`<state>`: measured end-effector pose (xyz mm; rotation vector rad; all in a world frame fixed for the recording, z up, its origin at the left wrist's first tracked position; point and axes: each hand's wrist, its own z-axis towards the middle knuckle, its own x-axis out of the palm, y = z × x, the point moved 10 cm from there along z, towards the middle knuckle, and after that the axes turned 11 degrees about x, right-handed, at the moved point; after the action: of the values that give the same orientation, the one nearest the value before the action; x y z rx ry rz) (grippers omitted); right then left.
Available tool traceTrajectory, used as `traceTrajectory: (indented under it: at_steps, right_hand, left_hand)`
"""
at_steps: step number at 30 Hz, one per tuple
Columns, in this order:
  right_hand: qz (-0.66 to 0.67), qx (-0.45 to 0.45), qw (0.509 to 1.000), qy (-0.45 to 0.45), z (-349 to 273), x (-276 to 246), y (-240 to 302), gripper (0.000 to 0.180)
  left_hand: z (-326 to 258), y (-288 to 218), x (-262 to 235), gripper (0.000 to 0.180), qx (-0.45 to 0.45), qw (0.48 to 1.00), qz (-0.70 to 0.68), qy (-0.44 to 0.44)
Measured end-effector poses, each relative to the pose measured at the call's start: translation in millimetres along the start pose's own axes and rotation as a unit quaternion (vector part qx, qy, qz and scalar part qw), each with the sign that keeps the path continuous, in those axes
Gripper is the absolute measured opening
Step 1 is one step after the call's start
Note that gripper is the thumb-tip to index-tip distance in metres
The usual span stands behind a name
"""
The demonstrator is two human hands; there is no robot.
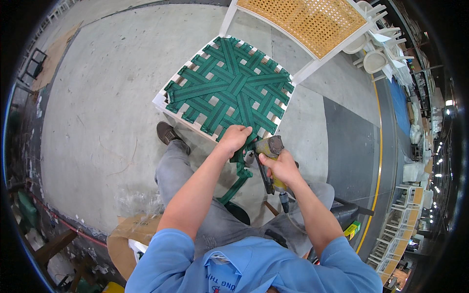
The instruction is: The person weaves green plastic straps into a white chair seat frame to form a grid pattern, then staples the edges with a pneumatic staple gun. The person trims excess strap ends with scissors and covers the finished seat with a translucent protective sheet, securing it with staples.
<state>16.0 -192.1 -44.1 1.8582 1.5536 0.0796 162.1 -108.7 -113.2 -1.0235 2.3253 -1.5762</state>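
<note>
A white chair frame (159, 103) stands before me, its seat covered with woven green webbing (238, 83); two straps cross diagonally over the weave. My left hand (235, 139) pinches the strap end of the green webbing at the seat's near edge. From there a loose length of webbing (238, 187) hangs down toward my lap. My right hand (283, 167) is wrapped round a yellow and dark pneumatic staple gun (269, 146), its nose close to the strap by my left fingers. An air hose fitting (284, 200) joins its lower end. Whether the nose touches the frame is hidden.
The chair's cane backrest (312, 24) rises at the far right. A cardboard box (128, 239) with clear plastic lies beside me on the left. Stacked white chair parts (378, 61) stand far right, and a row of chair frames (398, 229) lines the right side.
</note>
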Motion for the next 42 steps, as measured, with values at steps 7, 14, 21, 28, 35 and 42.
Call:
traceTrajectory:
  at_steps: [7,14,21,28,35,42]
  right_hand:
    - [-0.011,0.0,1.0,-0.004,-11.2,11.5,7.6,0.035]
    - [0.163,-0.054,0.983,-0.057,-99.3,-93.0,-2.9,0.032]
    - [0.272,0.032,0.895,-0.351,-275.2,-293.6,-181.2,0.043]
    - [0.467,0.14,0.806,-0.335,-316.5,-299.3,-406.6,0.042]
    - [0.558,0.166,0.783,-0.218,-227.9,-257.0,-507.7,0.05]
    - [0.242,0.163,0.863,-0.412,-292.7,-263.9,-552.7,0.028]
  left_hand:
    - [-3.8,5.3,-0.7,0.036,-0.018,0.999,-0.035,0.015]
    - [-5.4,-1.2,0.6,0.038,0.021,0.998,0.023,0.054]
    - [-48.8,-24.8,46.3,0.04,0.242,0.862,0.442,0.059]
    - [-72.2,-14.5,70.8,0.054,0.224,0.802,0.553,-0.004]
    - [-67.0,-11.0,55.6,0.056,0.194,0.794,0.574,-0.041]
    - [-62.3,-27.0,71.9,0.047,0.184,0.818,0.543,-0.049]
